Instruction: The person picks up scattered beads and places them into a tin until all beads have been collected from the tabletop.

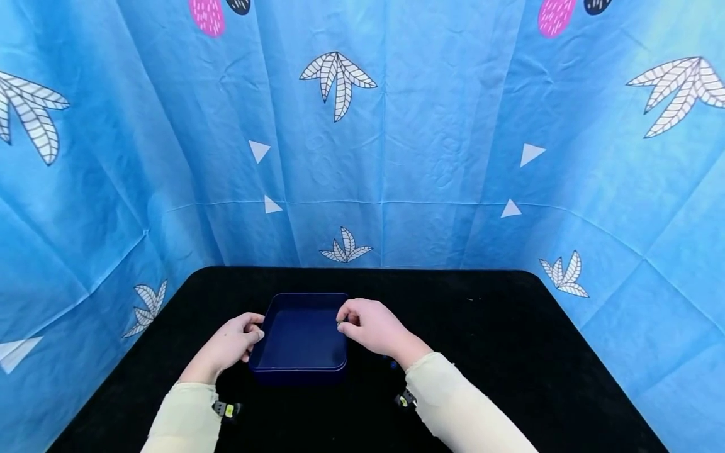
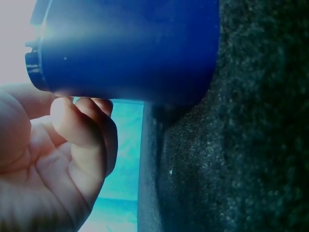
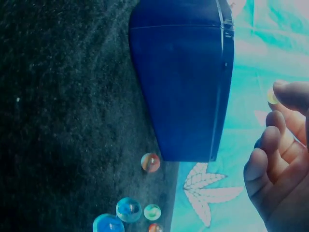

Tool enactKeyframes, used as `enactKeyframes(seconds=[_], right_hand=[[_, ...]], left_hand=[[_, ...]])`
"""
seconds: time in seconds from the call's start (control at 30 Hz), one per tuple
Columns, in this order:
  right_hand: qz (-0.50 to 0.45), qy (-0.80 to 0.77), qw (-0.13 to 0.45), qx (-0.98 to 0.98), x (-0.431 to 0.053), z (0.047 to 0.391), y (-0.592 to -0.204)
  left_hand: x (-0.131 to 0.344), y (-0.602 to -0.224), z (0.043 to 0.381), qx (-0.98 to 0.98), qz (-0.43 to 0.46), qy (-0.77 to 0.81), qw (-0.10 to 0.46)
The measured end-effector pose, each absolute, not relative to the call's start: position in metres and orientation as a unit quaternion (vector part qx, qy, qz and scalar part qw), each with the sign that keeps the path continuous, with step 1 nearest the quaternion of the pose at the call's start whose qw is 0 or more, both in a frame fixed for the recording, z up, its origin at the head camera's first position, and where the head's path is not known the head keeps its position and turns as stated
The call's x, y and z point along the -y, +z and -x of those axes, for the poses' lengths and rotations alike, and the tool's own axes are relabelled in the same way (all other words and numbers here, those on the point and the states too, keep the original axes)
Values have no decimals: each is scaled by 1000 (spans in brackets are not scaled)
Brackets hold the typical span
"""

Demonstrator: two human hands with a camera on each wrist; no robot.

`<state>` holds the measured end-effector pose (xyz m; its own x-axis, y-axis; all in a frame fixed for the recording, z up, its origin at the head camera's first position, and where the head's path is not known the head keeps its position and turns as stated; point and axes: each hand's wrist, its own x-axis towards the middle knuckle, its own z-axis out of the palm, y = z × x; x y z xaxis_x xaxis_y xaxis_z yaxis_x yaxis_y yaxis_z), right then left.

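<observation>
A dark blue rectangular box [image 1: 303, 333], open at the top, stands on the black tabletop. At its left side, my left hand [image 1: 235, 340] rests with loosely bent fingers [image 2: 84, 130] touching the outer wall just below the rim. My right hand [image 1: 370, 324] is over the box's right rim. Between thumb and forefinger it pinches a small yellowish marble [image 3: 272, 95], mostly covered by the fingertips. The other fingers of this hand stay curled beneath, with no other object visible in them.
Several loose marbles lie on the table right of the box, among them a blue marble [image 3: 129, 210], a reddish one [image 3: 150, 162] and a greenish one [image 3: 152, 212]. Blue patterned cloth [image 1: 430, 157] hangs behind and beside the black table [image 1: 510, 352].
</observation>
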<state>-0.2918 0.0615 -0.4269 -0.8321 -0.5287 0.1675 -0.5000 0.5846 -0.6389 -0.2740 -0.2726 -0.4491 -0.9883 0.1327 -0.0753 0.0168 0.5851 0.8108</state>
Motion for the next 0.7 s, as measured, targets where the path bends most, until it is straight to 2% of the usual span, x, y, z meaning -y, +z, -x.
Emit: enactKeyframes(seconds=[0.23,0.7], right_hand=[[295,-333,28,-895,-54,292,-428],[314,-275,-8,-909,-42,290,-427]], left_hand=[[271,-451,273,-889,-52,453,51],[271,-452,273,-892,-65,446,45]])
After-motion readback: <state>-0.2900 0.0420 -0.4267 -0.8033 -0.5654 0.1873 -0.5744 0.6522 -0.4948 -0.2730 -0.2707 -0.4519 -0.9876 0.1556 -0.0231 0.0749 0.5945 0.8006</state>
